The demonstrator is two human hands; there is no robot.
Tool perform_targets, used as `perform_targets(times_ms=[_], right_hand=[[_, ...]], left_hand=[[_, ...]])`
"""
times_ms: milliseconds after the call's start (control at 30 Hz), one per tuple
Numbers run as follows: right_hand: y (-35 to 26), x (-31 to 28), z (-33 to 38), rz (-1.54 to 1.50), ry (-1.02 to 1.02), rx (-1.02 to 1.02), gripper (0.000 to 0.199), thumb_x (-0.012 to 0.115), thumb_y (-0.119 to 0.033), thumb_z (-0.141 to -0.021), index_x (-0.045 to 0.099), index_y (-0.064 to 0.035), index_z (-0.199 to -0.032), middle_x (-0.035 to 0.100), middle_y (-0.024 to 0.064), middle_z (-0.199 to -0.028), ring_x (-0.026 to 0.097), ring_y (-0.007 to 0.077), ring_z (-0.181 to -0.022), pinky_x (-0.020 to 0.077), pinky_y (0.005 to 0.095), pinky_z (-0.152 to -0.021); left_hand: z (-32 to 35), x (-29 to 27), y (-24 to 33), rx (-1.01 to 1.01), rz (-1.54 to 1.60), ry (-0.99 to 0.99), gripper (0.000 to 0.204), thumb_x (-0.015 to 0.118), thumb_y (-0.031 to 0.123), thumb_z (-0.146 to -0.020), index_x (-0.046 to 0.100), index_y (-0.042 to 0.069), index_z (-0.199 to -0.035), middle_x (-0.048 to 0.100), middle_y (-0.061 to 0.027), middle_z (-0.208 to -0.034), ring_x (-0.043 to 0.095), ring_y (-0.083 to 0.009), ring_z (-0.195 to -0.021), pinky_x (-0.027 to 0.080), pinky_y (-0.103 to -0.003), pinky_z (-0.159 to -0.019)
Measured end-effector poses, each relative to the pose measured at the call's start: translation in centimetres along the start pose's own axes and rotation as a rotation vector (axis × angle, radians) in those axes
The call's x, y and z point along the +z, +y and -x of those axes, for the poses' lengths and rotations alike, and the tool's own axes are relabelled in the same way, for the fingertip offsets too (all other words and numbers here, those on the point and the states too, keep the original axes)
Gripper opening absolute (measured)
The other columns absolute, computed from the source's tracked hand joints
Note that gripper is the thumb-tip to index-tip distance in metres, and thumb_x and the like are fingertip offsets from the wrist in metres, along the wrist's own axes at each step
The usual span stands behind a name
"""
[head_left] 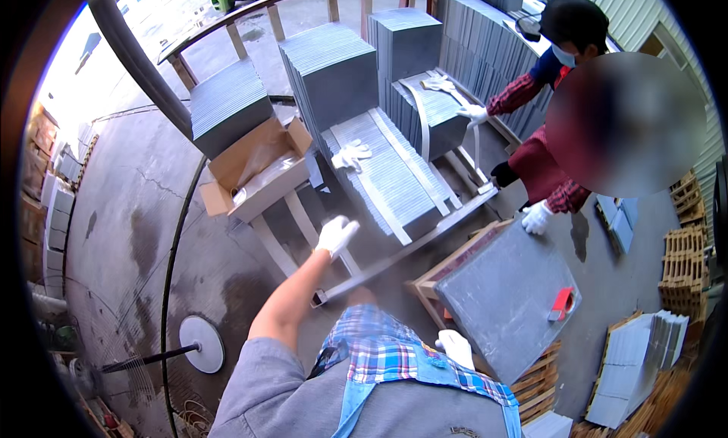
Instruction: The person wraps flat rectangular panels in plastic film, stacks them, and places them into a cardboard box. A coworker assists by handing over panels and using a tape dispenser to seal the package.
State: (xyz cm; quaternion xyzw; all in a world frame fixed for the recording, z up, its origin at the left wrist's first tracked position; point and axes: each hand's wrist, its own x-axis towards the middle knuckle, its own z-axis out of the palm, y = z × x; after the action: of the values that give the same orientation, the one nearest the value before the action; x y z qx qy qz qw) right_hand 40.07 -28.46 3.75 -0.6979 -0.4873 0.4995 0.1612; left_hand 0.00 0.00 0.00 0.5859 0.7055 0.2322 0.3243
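My left hand [336, 234], in a white glove, reaches forward with fingers spread and holds nothing. It hovers beside a long row of grey slate tiles [390, 176] set on edge and bound with pale straps. A loose white glove [351, 154] lies on that row. My right hand [456, 345], also gloved, rests at the near edge of a flat grey slab [497, 294] on a wooden crate. A red tape tool [561, 303] lies on the slab. A co-worker's gloved hand [536, 217] touches the slab's far corner.
An open cardboard box [254, 169] sits on a wooden frame at left. More tile stacks [334, 70] stand behind. The co-worker's other hand [474, 114] holds a strap on a far stack. Wooden pallets [686, 263] and stacked tiles [633, 362] are at right. A round metal base [201, 344] stands on the concrete floor.
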Motion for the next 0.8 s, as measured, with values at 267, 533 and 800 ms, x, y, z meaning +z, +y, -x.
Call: perform_targets(times_ms=[267,533,800], right_hand=[[-8.3,-0.5,-8.3,0.075,0.047,0.067,0.025,0.059,-0.022,-0.093,0.07,-0.0015,-0.103,0.073,0.0165,-0.097,0.07,0.03,-0.085,0.0535,0.039,-0.078],[-11.6,-0.7,-10.8,-0.016,0.03,0.467,0.037,0.059,-0.03,-0.093,0.071,0.0009,-0.109,0.075,0.0149,-0.094,0.069,0.0229,-0.087,0.0531,0.0371,-0.082],[-5.5,-1.1,-12.2,-0.062,-0.038,0.665,0.036,0.06,-0.031,-0.092,0.073,-0.0016,-0.108,0.076,0.0128,-0.094,0.069,0.0203,-0.086,0.0535,0.0352,-0.081]], left_hand=[[-29.6,-12.5,6.1,0.042,-0.256,0.273,0.061,0.054,0.042,-0.093,0.051,0.002,-0.139,0.054,-0.0248,-0.139,0.05,-0.0399,-0.129,0.04,-0.046,-0.109],[-42.6,-15.8,5.5,0.09,-0.606,0.513,0.062,0.066,0.039,-0.082,0.054,-0.002,-0.127,0.054,-0.0246,-0.128,0.05,-0.04,-0.12,0.043,-0.049,-0.101],[-46.9,-15.9,2.6,0.124,-0.688,0.587,0.055,0.073,0.037,-0.078,0.06,-0.001,-0.116,0.061,-0.023,-0.115,0.058,-0.0378,-0.111,0.046,-0.047,-0.097]])
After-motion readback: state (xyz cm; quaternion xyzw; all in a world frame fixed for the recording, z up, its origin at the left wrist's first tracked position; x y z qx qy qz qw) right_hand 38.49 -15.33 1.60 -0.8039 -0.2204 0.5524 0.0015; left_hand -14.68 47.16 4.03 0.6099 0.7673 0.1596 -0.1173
